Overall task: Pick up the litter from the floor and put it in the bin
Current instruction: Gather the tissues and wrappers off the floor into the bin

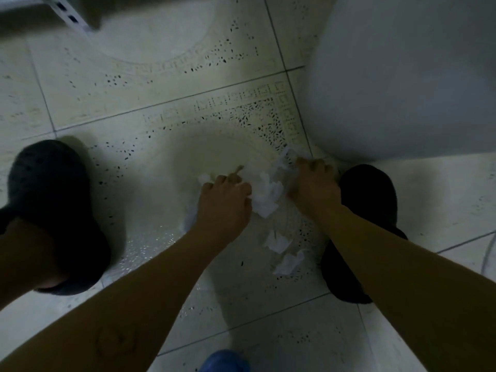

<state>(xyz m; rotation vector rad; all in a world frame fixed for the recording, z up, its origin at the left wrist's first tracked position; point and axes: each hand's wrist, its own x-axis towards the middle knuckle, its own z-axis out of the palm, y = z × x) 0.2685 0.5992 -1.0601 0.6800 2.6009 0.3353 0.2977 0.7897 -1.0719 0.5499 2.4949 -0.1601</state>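
Observation:
White crumpled tissue litter (pixel 267 196) lies on the tiled floor between my hands. My left hand (pixel 224 201) has its fingers curled over tissue scraps and grips a piece at its fingertips. My right hand (pixel 314 183) is curled on another crumpled white piece (pixel 284 159) by the large pale rounded object. Two smaller tissue scraps (pixel 277 242) (pixel 290 263) lie loose on the floor nearer me. No bin is clearly in view.
A large pale rounded object (pixel 402 76) fills the upper right. My dark slippers stand at left (pixel 51 200) and right (pixel 367 210) of the litter. A metal shelf leg (pixel 67 14) is at the top left. A blue thing (pixel 224 362) shows at the bottom edge.

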